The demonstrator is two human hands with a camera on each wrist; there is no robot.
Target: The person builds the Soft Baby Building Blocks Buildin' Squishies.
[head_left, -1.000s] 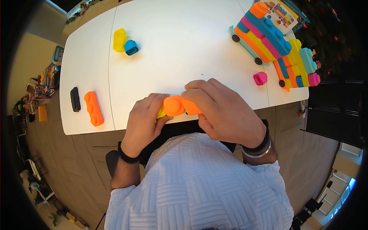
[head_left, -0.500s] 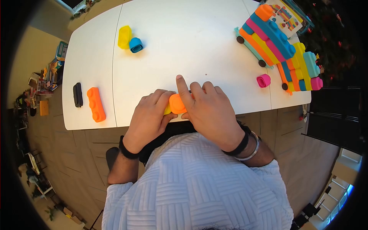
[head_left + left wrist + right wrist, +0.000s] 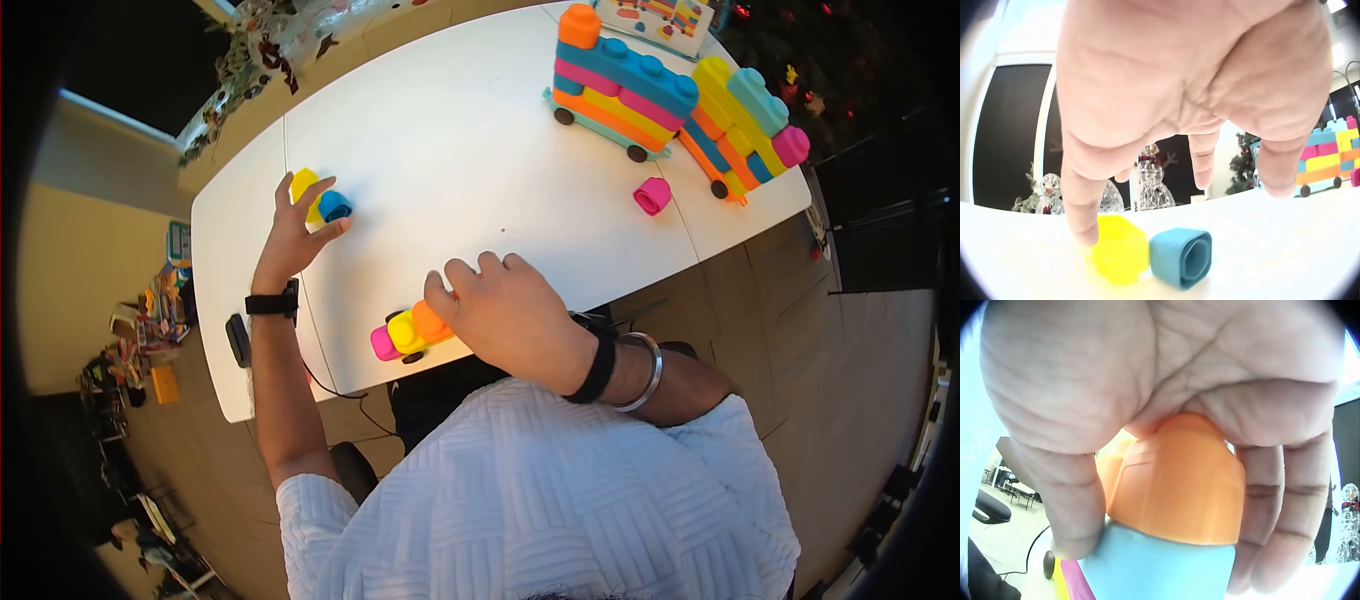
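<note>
My left hand (image 3: 296, 235) reaches over a yellow block (image 3: 304, 190) and a blue block (image 3: 335, 207), fingers spread. In the left wrist view one fingertip is at the yellow block (image 3: 1120, 250); the blue block (image 3: 1181, 257) lies beside it, its hollow side showing. My right hand (image 3: 510, 315) grips the end of a wheeled block row near the table's front edge, with a pink block (image 3: 384, 343), a yellow block (image 3: 405, 332) and an orange block (image 3: 430, 321) on it. In the right wrist view, thumb and fingers straddle an orange block (image 3: 1179, 481) on a light blue piece (image 3: 1157, 565).
Two tall block-built wagons, one (image 3: 622, 90) beside the other (image 3: 738, 128), stand at the back right. A pink block (image 3: 652, 196) lies in front of them. A black object (image 3: 238, 340) is at the left of the white table (image 3: 450, 160). A box (image 3: 660, 22) stands behind.
My left hand has let go of the block row and moved up and left to the yellow and blue blocks. More of the row now shows beside my right hand. The head view has turned.
</note>
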